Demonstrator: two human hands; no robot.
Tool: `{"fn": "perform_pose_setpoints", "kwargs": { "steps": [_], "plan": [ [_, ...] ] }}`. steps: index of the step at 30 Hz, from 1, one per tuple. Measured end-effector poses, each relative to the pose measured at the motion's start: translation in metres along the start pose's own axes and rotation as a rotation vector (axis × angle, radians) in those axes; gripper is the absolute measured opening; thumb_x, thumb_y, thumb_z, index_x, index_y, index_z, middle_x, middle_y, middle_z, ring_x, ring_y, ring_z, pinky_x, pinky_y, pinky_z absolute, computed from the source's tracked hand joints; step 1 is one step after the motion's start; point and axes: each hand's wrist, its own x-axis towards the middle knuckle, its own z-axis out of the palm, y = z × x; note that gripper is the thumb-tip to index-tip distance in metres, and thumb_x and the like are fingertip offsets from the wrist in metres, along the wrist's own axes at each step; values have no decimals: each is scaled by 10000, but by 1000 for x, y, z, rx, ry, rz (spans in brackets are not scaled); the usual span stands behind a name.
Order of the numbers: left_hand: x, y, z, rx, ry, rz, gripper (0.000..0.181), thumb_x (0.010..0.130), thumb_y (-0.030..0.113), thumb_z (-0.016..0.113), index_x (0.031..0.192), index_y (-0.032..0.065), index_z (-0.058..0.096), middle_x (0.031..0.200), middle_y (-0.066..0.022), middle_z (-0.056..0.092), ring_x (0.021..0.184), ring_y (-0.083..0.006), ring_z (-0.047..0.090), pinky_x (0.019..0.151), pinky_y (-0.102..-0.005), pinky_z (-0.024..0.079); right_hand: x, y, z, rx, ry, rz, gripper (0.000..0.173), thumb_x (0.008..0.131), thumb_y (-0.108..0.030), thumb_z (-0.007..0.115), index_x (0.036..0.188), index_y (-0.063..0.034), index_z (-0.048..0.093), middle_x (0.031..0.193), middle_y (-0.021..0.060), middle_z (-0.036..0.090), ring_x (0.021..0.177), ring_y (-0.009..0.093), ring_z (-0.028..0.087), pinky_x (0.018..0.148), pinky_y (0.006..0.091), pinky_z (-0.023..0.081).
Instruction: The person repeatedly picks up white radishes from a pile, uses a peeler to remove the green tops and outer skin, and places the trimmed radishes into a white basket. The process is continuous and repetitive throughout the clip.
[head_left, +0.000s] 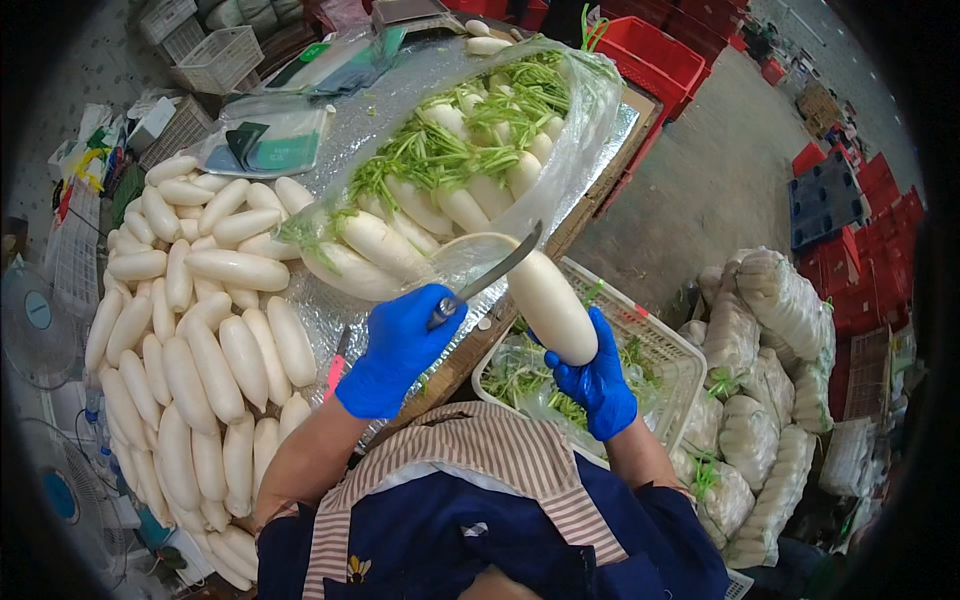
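My left hand, in a blue glove, grips the dark handle of a curved knife. The blade points up and to the right, its tip close to the top of a white radish. That radish is in my right hand, also gloved in blue, which cups its lower end over the crate. Ahead lies a large clear plastic bag of radishes with green leaf stems. To the left is a big pile of trimmed white radishes.
A white plastic crate with leafy trimmings stands below the table's wooden edge. Another knife with a pink handle lies on the table. Bagged radishes are stacked at right. Red crates stand behind; flat plastic bags lie at back left.
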Motion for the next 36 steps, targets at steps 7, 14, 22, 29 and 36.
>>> {"fn": "perform_pose_setpoints", "kwargs": {
  "steps": [7,14,22,29,36],
  "plan": [
    [20,6,5,153,-132,87,187,784,250,647,760,90,553,635,-126,559,549,-307,556,480,-366,418,-7,14,-4,-33,51,25,549,849,-487,521,1190,-59,478,927,179,616,676,319,636,458,317,568],
    [-16,-62,6,144,-256,-112,173,781,228,640,854,75,609,664,-134,613,547,-235,598,498,-324,445,-20,12,6,153,175,-96,560,833,-482,534,1229,-94,464,996,218,595,630,304,626,482,345,557],
    [-4,6,-15,-821,-192,-387,323,828,182,640,1097,18,568,855,-38,628,685,-115,570,624,-249,468,14,33,6,46,-266,293,476,904,-384,419,1258,-66,416,1066,200,568,639,241,607,403,272,459],
    [-31,-33,-49,-992,103,-731,368,811,217,634,1127,49,548,875,9,576,669,-57,518,556,-210,433,44,95,75,-476,-321,543,629,904,-569,314,1309,-93,376,1056,177,599,795,302,640,553,378,536],
    [-97,-45,-150,-483,303,-773,257,837,250,629,1012,64,606,801,-5,610,605,-40,483,524,-170,397,67,168,101,-837,-431,486,659,802,-366,626,1296,-27,350,1089,166,552,933,271,593,714,370,528]
  ]
}}
